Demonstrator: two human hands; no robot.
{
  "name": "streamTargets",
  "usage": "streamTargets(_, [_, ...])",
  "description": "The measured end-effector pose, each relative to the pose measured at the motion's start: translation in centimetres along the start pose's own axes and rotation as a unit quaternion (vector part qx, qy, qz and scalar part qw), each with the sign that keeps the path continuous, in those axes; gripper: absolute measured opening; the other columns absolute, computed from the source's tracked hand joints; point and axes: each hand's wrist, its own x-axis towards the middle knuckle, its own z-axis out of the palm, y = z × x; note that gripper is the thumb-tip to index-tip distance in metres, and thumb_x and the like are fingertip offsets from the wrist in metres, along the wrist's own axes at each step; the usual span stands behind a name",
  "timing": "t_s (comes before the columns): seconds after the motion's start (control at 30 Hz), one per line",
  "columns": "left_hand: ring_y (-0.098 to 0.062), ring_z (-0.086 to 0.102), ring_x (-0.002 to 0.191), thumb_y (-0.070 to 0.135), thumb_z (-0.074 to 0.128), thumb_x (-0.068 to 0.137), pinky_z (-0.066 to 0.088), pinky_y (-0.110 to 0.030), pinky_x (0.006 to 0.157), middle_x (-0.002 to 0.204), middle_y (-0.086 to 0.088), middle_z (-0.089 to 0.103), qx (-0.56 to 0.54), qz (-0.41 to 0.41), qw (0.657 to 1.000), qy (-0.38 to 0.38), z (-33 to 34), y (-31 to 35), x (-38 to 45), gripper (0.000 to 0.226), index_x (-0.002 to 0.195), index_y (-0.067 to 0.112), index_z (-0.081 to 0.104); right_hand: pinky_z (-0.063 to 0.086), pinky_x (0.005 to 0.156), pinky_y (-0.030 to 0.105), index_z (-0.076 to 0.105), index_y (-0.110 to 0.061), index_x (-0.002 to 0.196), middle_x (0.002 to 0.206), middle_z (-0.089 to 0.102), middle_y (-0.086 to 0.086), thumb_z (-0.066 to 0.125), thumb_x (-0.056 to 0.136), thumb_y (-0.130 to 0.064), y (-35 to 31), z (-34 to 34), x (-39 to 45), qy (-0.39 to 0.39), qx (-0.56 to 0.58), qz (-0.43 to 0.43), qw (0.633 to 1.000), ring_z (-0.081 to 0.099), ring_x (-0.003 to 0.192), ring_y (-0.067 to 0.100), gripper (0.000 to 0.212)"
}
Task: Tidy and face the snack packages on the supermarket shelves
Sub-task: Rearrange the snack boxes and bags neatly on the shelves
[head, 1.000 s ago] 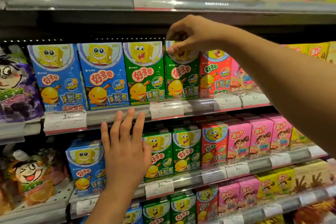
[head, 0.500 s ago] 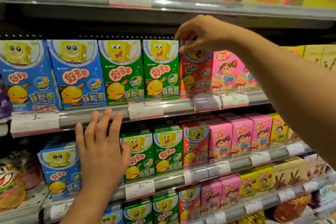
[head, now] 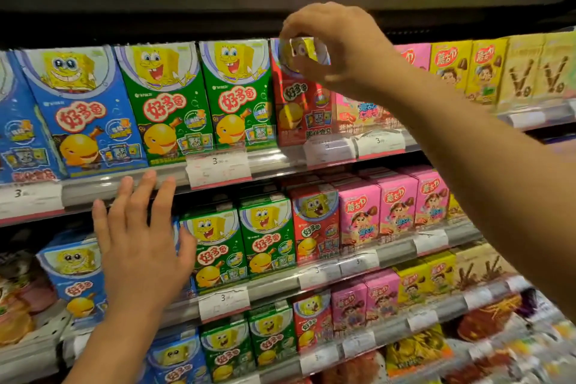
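While the blue boxes (head: 78,112) and green boxes (head: 199,100) at the left of the upper shelf (head: 124,190) already stand square and face out, the red box (head: 299,97) is mid-adjustment: the right hand (head: 330,37) pinches its top edge between thumb and fingers. The left hand (head: 140,240) hovers open, fingers spread, before the shelf below. Judging by this, the pink boxes (head: 361,112) just right of it (partly hidden by the arm) and the lower rows remain to be faced.
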Motion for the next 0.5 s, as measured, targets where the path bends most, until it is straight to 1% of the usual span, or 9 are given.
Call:
streamTargets(0.07, [-0.043,0.023,0.15,0.029,0.049,0.084,0.015,-0.067,0.12,0.159,-0.019,0.033,-0.016,-0.01,1.0,-0.011,-0.5,0.6,-0.4,0.07,0.15,0.006,0.043,0.052,0.081,0.046,0.071,-0.008,0.108,0.11,0.072,0.006,0.059,0.093,-0.016,-1.2,0.2,-4.6,0.111,0.009,-0.022,0.994,0.066,0.099,0.03,0.02])
streamTargets(0.1, [-0.044,0.022,0.15,0.03,0.048,0.085,0.016,-0.066,0.119,0.16,-0.02,0.031,-0.029,-0.016,0.999,-0.004,-0.6,1.2,-0.8,0.069,0.149,0.005,0.044,0.052,0.074,0.047,0.072,-0.004,0.101,0.102,0.073,0.009,0.059,0.092,-0.01,-2.0,0.4,-7.4,0.149,0.023,-0.03,0.988,0.067,0.091,0.033,0.017])
streamTargets(0.13, [-0.044,0.022,0.15,0.031,0.046,0.086,0.017,-0.063,0.12,0.16,-0.021,0.03,-0.043,-0.021,0.999,0.005,-0.7,1.9,-1.7,0.067,0.147,0.004,0.046,0.05,0.068,0.047,0.073,-0.001,0.094,0.095,0.073,0.011,0.059,0.091,-0.004,-2.8,0.8,-10.4,0.168,0.036,-0.036,0.985,0.067,0.083,0.035,0.015])
streamTargets(0.17, [-0.045,0.023,0.15,0.031,0.045,0.086,0.017,-0.059,0.121,0.16,-0.022,0.031,-0.059,-0.025,0.998,0.011,-0.5,2.8,-2.9,0.065,0.144,0.002,0.049,0.049,0.065,0.046,0.074,0.0,0.09,0.091,0.073,0.012,0.06,0.089,-0.002,-3.5,1.3,-13.5,0.166,0.044,-0.039,0.984,0.066,0.078,0.035,0.014])
streamTargets(0.23, [-0.044,0.028,0.149,0.031,0.045,0.085,0.018,-0.054,0.122,0.158,-0.02,0.037,-0.101,-0.04,0.994,-0.002,0.3,5.0,-5.8,0.061,0.136,0.0,0.057,0.049,0.064,0.044,0.074,-0.001,0.089,0.09,0.073,0.01,0.063,0.087,-0.004,-4.4,2.8,-19.4,0.112,0.057,-0.025,0.992,0.065,0.076,0.034,0.012])
streamTargets(0.33, [-0.039,0.038,0.144,0.037,0.046,0.08,0.029,-0.058,0.116,0.154,-0.012,0.046,-0.129,-0.073,0.985,-0.092,3.2,8.0,-10.5,0.061,0.13,0.006,0.064,0.051,0.073,0.042,0.072,-0.009,0.098,0.1,0.07,0.004,0.063,0.086,-0.013,-3.9,6.1,-27.1,-0.003,0.08,0.042,0.996,0.065,0.088,0.03,0.016])
streamTargets(0.43, [-0.035,0.042,0.139,0.043,0.047,0.075,0.04,-0.063,0.107,0.151,-0.009,0.051,-0.107,-0.053,0.975,-0.189,6.2,10.9,-13.6,0.064,0.132,0.017,0.06,0.052,0.087,0.035,0.069,-0.019,0.112,0.117,0.067,-0.003,0.059,0.086,-0.027,-2.7,9.1,-33.1,-0.083,0.075,0.118,0.987,0.06,0.107,0.019,0.029])
streamTargets(0.47, [-0.034,0.043,0.136,0.044,0.047,0.074,0.041,-0.06,0.107,0.148,-0.009,0.053,-0.105,-0.043,0.971,-0.209,6.8,12.0,-14.2,0.064,0.132,0.02,0.057,0.054,0.089,0.034,0.068,-0.021,0.118,0.123,0.067,-0.004,0.059,0.086,-0.031,-2.2,9.9,-34.7,-0.111,0.066,0.135,0.982,0.056,0.112,0.017,0.035])
streamTargets(0.5, [-0.031,0.044,0.133,0.044,0.047,0.073,0.039,-0.054,0.109,0.145,-0.008,0.055,-0.108,-0.04,0.969,-0.218,7.1,13.1,-14.8,0.063,0.132,0.022,0.054,0.056,0.089,0.035,0.067,-0.021,0.124,0.127,0.066,-0.004,0.06,0.084,-0.034,-1.8,10.7,-36.1,-0.137,0.062,0.146,0.978,0.054,0.116,0.016,0.043])
